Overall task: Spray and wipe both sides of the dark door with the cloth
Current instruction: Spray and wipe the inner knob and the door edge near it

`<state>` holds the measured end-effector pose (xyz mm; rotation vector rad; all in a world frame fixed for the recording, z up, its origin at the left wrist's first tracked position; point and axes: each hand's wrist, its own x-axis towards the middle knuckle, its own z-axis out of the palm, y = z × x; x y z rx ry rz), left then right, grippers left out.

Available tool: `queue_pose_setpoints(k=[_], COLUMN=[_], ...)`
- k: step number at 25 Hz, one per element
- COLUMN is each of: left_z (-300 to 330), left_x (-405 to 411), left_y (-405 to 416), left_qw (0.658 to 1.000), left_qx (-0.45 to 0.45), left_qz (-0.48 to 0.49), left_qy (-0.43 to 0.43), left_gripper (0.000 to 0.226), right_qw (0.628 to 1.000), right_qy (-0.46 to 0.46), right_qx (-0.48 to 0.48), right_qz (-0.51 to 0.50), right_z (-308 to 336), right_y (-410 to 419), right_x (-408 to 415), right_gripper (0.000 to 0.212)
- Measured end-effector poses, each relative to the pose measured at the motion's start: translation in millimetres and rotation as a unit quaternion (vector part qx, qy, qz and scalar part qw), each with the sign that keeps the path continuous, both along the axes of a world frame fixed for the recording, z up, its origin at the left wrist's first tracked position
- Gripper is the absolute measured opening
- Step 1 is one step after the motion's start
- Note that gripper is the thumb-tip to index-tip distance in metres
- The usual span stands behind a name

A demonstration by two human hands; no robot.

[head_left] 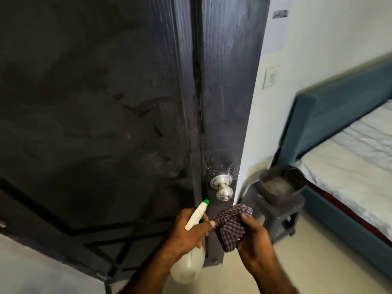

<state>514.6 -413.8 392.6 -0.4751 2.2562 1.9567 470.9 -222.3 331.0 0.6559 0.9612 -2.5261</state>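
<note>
Stool [282,211] and bed [350,158] crowd the door's [224,102] edge.

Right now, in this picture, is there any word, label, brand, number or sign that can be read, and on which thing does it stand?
No text can be read anywhere in this view.
spray bottle: no label visible on the side that shows.
wall plate: a small dark mark, too blurred to read.
wall strip: a dark patch high on the wall, too blurred to read.
dark door, door knob, cloth: no writing.
</note>
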Motion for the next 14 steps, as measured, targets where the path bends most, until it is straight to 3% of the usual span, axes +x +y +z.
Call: queue_pose_setpoints(k=[3,5,7,10,14], left_z=[-5,-9,-13,-8,4], left_x=[20,38,58,83,105], left_y=[17,31,46,67,88], left_qw=[1.0,1.0,0.999,0.994,0.983], left_qx=[0.003,0.004,0.001,-0.01,-0.086], left_qz=[-0.018,-0.027,-0.04,-0.096,-0.151], left_qy=[0.008,0.007,-0.015,-0.049,-0.056], left_gripper=[0.023,0.024,0.03,0.043,0.028], right_qw=[0.996,0.989,0.986,0.991,0.993], right_qy=[-0.029,-0.05,-0.044,-0.016,0.015], right_qx=[-0.068,-0.121,-0.125,-0.107,-0.096], right_qz=[-0.056,-0.067,-0.097,-0.078,-0.072], right_z=[3,12,10,26,25], right_y=[30,46,59,62,65], right_x=[32,49,66,98,114], right_gripper=[0.049,0.033,0.047,0.047,0.07])
